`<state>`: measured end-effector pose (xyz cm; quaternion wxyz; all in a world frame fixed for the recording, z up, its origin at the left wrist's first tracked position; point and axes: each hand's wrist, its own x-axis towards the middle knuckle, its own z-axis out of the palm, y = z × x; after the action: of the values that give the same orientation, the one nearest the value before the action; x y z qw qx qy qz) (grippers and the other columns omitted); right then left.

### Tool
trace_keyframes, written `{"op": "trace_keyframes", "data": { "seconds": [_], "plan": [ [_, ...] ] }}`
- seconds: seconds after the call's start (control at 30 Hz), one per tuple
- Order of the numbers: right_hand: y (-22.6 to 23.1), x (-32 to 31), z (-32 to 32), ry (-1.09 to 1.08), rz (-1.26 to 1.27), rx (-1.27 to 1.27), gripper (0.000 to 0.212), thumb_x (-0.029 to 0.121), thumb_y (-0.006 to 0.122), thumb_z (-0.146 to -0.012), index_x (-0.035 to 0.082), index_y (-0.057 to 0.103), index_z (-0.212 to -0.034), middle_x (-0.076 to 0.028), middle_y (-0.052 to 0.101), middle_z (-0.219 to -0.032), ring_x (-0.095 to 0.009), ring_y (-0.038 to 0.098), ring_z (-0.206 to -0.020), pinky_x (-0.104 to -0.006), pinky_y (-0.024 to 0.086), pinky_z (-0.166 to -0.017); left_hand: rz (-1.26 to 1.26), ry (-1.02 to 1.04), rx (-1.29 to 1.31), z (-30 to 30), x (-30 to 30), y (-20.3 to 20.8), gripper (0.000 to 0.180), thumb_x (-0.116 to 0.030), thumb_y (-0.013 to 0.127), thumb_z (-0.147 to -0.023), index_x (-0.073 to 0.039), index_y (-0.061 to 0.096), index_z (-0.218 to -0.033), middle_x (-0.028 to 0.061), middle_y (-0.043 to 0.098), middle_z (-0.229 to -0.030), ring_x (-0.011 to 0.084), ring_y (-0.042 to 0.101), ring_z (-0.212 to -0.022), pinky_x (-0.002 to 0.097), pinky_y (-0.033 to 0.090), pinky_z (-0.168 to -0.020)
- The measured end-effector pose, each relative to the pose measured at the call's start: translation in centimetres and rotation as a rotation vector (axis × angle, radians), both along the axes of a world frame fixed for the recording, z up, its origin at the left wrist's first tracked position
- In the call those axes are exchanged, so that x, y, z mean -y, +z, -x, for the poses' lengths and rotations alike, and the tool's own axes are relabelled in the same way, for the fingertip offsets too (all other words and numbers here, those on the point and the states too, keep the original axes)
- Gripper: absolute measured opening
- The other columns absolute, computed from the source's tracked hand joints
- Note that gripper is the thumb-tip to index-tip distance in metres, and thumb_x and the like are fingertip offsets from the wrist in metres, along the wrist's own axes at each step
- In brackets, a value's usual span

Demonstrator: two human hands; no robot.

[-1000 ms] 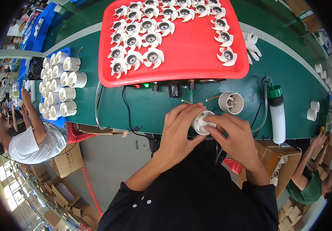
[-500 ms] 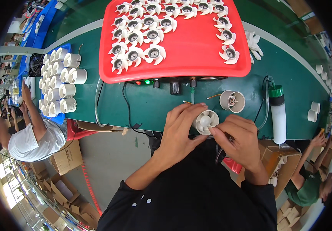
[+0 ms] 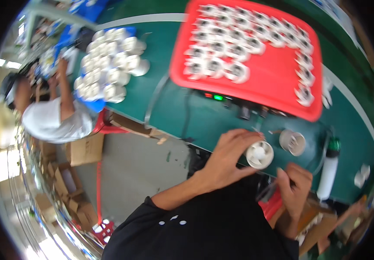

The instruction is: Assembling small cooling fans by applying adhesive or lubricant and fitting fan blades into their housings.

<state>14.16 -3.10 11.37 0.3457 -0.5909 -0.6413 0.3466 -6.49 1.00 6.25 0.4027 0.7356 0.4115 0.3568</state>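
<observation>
A white cylindrical fan housing with a white bladed impeller seated inside sits in my left hand. The fingers and thumb wrap its side, and its open face is turned up. To the right and apart from the housing is my right hand, its fingers curled in. A thin greyish streak shows below that hand, too blurred to name. Just beyond, a second fan housing stands on the green table, with a motor core showing inside and a short lead beside it.
Several white impellers lie on a red tray, resting on a black control box with lit indicators. At left, several housings fill a blue tray. A white bottle with a green cap and hose stands right. A person works at far left.
My right hand has drawn away from the impeller toward the lower right. The left hand still holds the housing. The whole view has turned, shifting the table and tray.
</observation>
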Motion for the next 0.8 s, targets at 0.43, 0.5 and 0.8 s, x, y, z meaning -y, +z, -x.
{"op": "trace_keyframes", "data": {
  "seconds": [0.43,0.5,0.8],
  "plan": [
    [-0.5,1.2,0.0,-0.015,0.059,-0.082,0.022,0.001,0.066,-0.081,-0.002,0.058,-0.061,-0.007,0.046,-0.055,-0.016,0.042,-0.048,-0.0296,0.03,-0.048,-0.115,1.086,-0.06,21.0,-5.3,-2.2,0.059,-0.02,0.082,-0.078,-0.001,0.057,-0.127,0.0095,0.06,-0.12,0.0177,0.059,-0.103,0.0318,0.051,-0.079],
    [0.0,0.3,0.3,0.008,0.064,-0.073,0.021,0.002,0.07,-0.078,-0.001,0.058,-0.061,-0.008,0.046,-0.055,-0.02,0.044,-0.049,-0.0315,0.032,-0.048,-0.16,1.081,-0.342,20.7,-7.0,-1.8,0.055,-0.02,0.083,-0.075,-0.005,0.061,-0.124,0.0125,0.061,-0.121,0.0241,0.056,-0.11,0.0362,0.046,-0.093],
    [2.8,-4.5,-1.2,0.005,-0.057,0.077,0.011,0.006,0.073,-0.081,-0.001,0.065,-0.082,-0.009,0.058,-0.069,-0.019,0.052,-0.053,-0.0301,0.04,-0.05,-0.428,0.996,-0.747,21.2,-9.5,-3.0,0.059,-0.01,0.077,-0.076,-0.007,0.055,-0.131,0.0124,0.059,-0.127,0.0332,0.048,-0.119,0.0447,0.033,-0.104]
  ]
}}
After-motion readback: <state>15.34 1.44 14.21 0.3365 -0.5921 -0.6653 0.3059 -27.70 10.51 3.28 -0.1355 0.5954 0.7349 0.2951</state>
